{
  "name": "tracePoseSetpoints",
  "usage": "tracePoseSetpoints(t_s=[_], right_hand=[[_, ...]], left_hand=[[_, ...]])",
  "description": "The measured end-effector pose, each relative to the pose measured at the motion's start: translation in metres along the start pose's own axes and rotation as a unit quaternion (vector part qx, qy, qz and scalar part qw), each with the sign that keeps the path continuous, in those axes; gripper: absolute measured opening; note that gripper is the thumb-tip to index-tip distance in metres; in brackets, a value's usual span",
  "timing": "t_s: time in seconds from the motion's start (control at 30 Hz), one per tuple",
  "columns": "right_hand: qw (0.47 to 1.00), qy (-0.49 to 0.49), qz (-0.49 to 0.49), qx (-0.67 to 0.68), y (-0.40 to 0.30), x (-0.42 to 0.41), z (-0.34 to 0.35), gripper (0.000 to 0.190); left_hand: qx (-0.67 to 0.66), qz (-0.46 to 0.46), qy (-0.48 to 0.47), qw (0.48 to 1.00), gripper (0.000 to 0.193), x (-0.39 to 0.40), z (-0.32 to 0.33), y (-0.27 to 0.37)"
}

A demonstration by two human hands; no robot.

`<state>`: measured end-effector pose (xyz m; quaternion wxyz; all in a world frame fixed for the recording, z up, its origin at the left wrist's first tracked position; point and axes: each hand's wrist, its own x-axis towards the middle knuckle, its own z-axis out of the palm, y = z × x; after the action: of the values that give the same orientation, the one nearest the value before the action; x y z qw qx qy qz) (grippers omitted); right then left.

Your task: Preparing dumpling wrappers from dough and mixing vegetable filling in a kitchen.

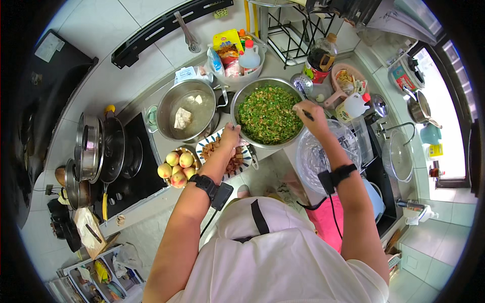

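Note:
A large stainless-steel mixing bowl [261, 143] holds a finely chopped green filling [269, 113] with small brown bits through it. My left hand [229, 137] grips the bowl's near-left rim. In my right hand [313, 116], over the bowl's right side, is a dark-handled utensil [308, 115]; its working end is hidden. Beneath my left wrist sits a patterned plate [245, 162] of diced brown meat [233, 163]. A knife [253, 156] with a pale handle lies at the plate's right edge. Left of the bowl, a steel pot [166, 117] contains cloudy liquid and a pale chunk [182, 118].
A basket of peaches [185, 160] stands at the counter's front edge. Right of the bowl are a clear plastic basin [308, 170], a slotted ladle [302, 82], a sauce bottle [321, 57] and a pink colander [335, 99]. Pans [113, 140] crowd the black cooktop [149, 163].

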<state>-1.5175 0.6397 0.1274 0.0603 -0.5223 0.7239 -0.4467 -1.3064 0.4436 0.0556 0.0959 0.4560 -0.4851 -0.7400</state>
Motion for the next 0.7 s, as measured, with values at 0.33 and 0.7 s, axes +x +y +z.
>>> tracePoseSetpoints(t_s=[0.33,0.7], right_hand=[[0.987,-0.129,0.026,0.087,-0.012,-0.005,0.027,0.010],[0.965,-0.094,0.229,0.089,-0.015,-0.035,0.020,0.017]], left_hand=[[0.002,0.011,0.012,1.000,0.027,0.012,-0.008,-0.010],[0.036,0.023,0.030,0.999,0.027,0.014,-0.010,-0.014]])
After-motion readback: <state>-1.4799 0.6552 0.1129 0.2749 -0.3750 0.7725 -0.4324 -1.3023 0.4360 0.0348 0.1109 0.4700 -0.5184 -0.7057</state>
